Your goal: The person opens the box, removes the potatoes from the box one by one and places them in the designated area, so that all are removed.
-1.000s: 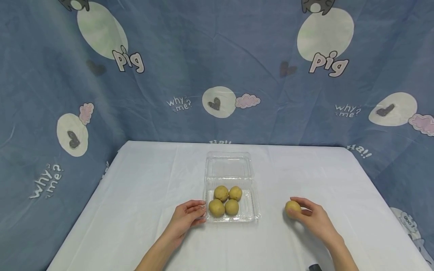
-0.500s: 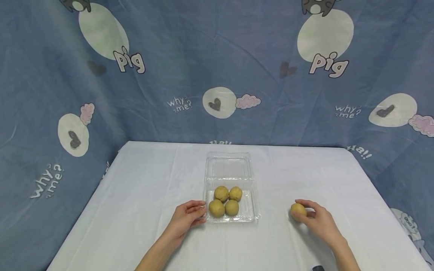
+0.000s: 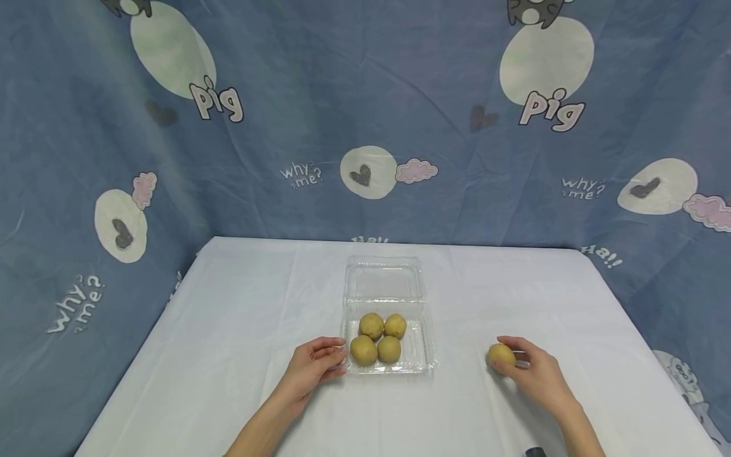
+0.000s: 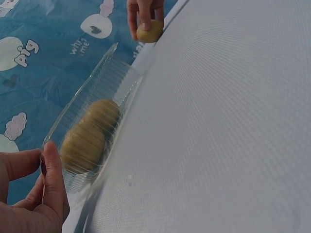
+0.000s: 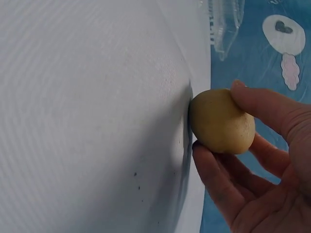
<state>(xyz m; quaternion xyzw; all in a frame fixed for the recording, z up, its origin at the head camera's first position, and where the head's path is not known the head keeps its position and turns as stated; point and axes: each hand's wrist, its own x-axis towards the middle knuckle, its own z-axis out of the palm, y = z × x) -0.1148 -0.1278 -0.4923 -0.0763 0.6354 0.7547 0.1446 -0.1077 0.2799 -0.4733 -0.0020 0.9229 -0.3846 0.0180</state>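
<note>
A clear plastic clamshell box (image 3: 415, 349) lies on the white table with its lid (image 3: 384, 282) folded back away from me. Several round yellow-brown fruits (image 3: 363, 350) sit in its base, grouped toward the left. My left hand (image 3: 311, 371) pinches the box's left rim between thumb and fingers, as the left wrist view shows. Out to the right, my right hand (image 3: 537, 374) grips another such fruit (image 5: 221, 121), with the thumb on one side and fingertips on the other. That fruit is right at the tabletop, its shadow close against it.
White cloth covers the table (image 3: 257, 285). A blue printed curtain (image 3: 274, 209) hangs behind it and along its sides. At the bottom edge of the head view, a small dark object (image 3: 535, 452) shows beside the right wrist.
My right hand has shifted slightly right and toward me with the fruit, then stayed there over the last half second. The left hand and the box have kept their places.
</note>
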